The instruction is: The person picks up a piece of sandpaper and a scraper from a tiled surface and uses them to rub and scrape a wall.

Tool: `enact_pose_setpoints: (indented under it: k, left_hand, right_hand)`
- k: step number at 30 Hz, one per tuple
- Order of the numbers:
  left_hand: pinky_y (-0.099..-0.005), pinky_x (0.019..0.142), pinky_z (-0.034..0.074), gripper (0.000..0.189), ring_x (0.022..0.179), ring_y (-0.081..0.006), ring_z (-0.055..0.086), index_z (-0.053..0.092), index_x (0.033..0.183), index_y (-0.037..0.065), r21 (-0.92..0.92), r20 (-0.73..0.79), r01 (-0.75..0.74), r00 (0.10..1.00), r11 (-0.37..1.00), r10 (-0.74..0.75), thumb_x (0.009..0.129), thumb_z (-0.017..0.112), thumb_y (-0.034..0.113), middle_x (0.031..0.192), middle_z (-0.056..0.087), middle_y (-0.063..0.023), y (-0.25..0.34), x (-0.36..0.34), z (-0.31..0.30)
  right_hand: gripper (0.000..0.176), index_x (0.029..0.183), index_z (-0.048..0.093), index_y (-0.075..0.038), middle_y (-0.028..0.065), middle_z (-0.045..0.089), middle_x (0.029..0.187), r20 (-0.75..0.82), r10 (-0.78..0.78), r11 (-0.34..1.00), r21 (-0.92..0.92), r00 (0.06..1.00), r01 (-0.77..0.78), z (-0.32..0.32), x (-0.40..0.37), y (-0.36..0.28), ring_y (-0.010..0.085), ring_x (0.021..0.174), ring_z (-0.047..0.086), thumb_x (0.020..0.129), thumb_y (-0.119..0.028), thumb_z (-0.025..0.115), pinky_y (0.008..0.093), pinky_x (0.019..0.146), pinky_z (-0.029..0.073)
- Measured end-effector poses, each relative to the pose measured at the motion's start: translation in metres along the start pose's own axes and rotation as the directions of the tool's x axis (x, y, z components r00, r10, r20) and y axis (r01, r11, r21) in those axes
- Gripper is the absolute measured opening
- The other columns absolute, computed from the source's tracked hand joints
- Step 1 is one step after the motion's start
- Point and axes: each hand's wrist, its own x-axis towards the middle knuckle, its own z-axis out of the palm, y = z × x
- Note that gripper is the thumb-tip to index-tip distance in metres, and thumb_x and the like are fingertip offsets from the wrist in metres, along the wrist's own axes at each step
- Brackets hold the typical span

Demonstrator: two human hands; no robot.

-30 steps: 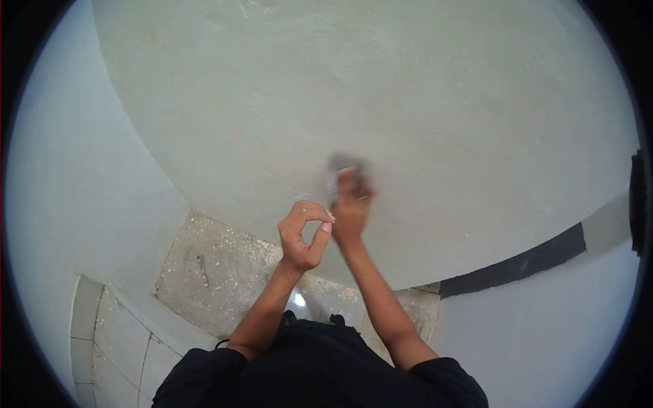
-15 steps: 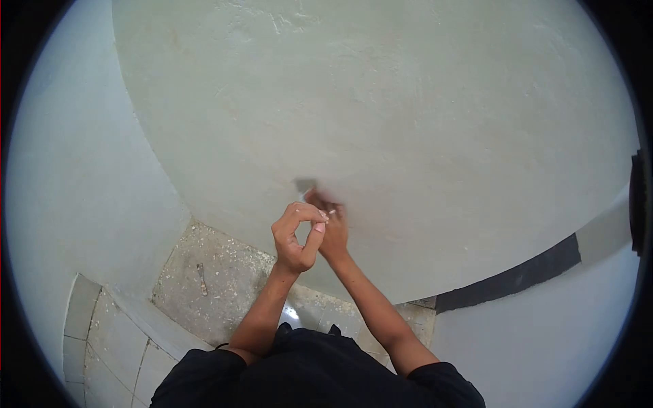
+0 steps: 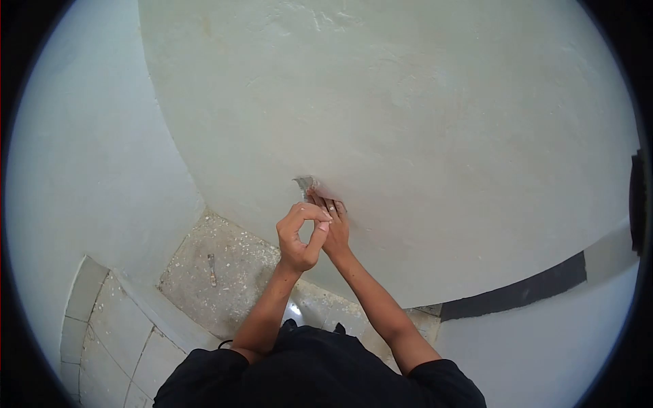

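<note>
My right hand is against the pale green wall, its fingers pressing a thin grey-brown sheet onto the surface. One corner of this sheet curls up beyond the fingertips. In front of that hand and slightly left of it, my left hand is raised with thumb and forefinger pinched into a ring. Whatever may be between those fingertips is too small to tell. White specks show on the fingers.
A scraper-like tool lies on the speckled floor at lower left. A bluish-white wall meets the green one at a corner. Tiled ledge at far left; dark grey band along the wall's lower right edge.
The view has shifted, so the floor and wall corner sit a little farther right. My right hand looks less blurred and its fingers show more clearly. My left hand keeps its pinch.
</note>
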Motion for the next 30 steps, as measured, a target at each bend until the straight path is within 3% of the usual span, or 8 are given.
enact_pose_setpoints:
  k: [4, 9, 12, 14, 17, 24, 26, 30]
  left_hand:
    - [-0.0338, 0.076, 0.051, 0.006, 0.080, -0.0247, 0.065, 0.064, 0.084, 0.001, 0.015, -0.014, 0.019, 1.000, 1.000, -0.018, 0.079, 0.061, -0.002, 0.084, 0.069, -0.0119, -0.002, -0.003, -0.015]
    - [-0.0332, 0.076, 0.050, 0.006, 0.079, -0.0237, 0.065, 0.064, 0.084, 0.000, 0.051, -0.038, 0.048, 0.998, 0.998, -0.046, 0.080, 0.060, -0.002, 0.084, 0.068, -0.0125, -0.009, -0.006, -0.024]
    - [-0.0321, 0.077, 0.050, 0.007, 0.080, -0.0219, 0.065, 0.064, 0.086, -0.002, 0.058, -0.022, 0.026, 0.999, 0.998, -0.024, 0.081, 0.059, -0.004, 0.084, 0.067, -0.0138, -0.009, -0.003, -0.025]
    - [-0.0319, 0.077, 0.050, 0.007, 0.080, -0.0217, 0.065, 0.064, 0.086, -0.003, 0.054, -0.024, 0.017, 1.000, 0.998, -0.015, 0.081, 0.059, -0.004, 0.084, 0.067, -0.0135, -0.010, -0.001, -0.026]
    - [-0.0317, 0.077, 0.050, 0.007, 0.081, -0.0215, 0.065, 0.064, 0.085, -0.003, 0.064, -0.034, 0.017, 0.999, 0.998, -0.015, 0.081, 0.059, -0.003, 0.084, 0.067, -0.0135, -0.008, 0.000, -0.033]
    - [-0.0318, 0.077, 0.050, 0.006, 0.080, -0.0212, 0.065, 0.063, 0.085, -0.003, 0.090, -0.043, 0.094, 0.995, 0.992, -0.090, 0.081, 0.059, -0.002, 0.084, 0.068, -0.0133, -0.014, -0.005, -0.042]
    - [-0.0319, 0.077, 0.050, 0.006, 0.080, -0.0211, 0.065, 0.063, 0.085, -0.003, 0.081, -0.049, 0.077, 0.996, 0.994, -0.073, 0.081, 0.060, -0.002, 0.084, 0.068, -0.0132, -0.013, -0.003, -0.041]
    - [-0.0319, 0.077, 0.050, 0.006, 0.079, -0.0212, 0.065, 0.064, 0.085, -0.003, 0.092, -0.060, 0.058, 0.997, 0.994, -0.052, 0.081, 0.060, -0.001, 0.084, 0.068, -0.0133, -0.017, 0.000, -0.047]
  right_hand:
    - [0.061, 0.149, 0.049, -0.013, 0.0074, 0.053, 0.149, 0.110, 0.154, 0.988, -0.026, 0.982, -0.152, -0.029, 0.019, 0.005, 0.0237, 0.140, 0.047, 0.088, -0.011, 0.056, 0.0475, 0.116, 0.032]
    - [0.069, 0.154, 0.040, -0.011, 0.0105, 0.039, 0.160, -0.463, 0.246, 0.933, -0.125, 0.852, -0.338, -0.116, 0.103, 0.009, 0.0340, 0.146, 0.037, 0.087, -0.004, 0.056, 0.0531, 0.119, 0.024]
    - [0.064, 0.151, 0.043, -0.007, 0.0112, 0.049, 0.152, -0.061, 0.101, 0.972, -0.206, 0.993, -0.111, -0.035, 0.060, -0.008, 0.0314, 0.136, 0.050, 0.089, -0.013, 0.058, 0.0486, 0.117, 0.030]
    - [0.062, 0.148, 0.048, -0.009, 0.0097, 0.057, 0.143, -0.041, -0.117, 0.991, 0.065, 0.992, 0.120, 0.039, 0.007, -0.005, 0.0272, 0.127, 0.058, 0.087, -0.011, 0.057, 0.0451, 0.113, 0.036]
    - [0.061, 0.149, 0.048, -0.010, 0.0092, 0.055, 0.146, 0.131, -0.007, 0.995, 0.098, 0.991, -0.006, 0.024, 0.008, -0.008, 0.0268, 0.131, 0.055, 0.088, -0.011, 0.057, 0.0456, 0.112, 0.036]
    - [0.070, 0.156, 0.037, -0.012, 0.0111, 0.038, 0.160, -0.246, 0.264, 0.952, -0.091, 0.932, -0.294, -0.078, 0.104, -0.015, 0.0300, 0.148, 0.035, 0.089, -0.009, 0.057, 0.0536, 0.118, 0.025]
    - [0.059, 0.149, 0.046, -0.008, 0.0102, 0.053, 0.148, -0.011, 0.045, 0.959, -0.281, 0.999, -0.046, -0.004, 0.061, -0.023, 0.0256, 0.132, 0.053, 0.091, -0.015, 0.053, 0.0458, 0.115, 0.034]
    - [0.057, 0.146, 0.051, -0.010, 0.0087, 0.059, 0.141, 0.073, -0.110, 0.993, 0.047, 0.991, 0.107, 0.046, 0.018, -0.022, 0.0227, 0.123, 0.060, 0.089, -0.014, 0.051, 0.0419, 0.111, 0.040]
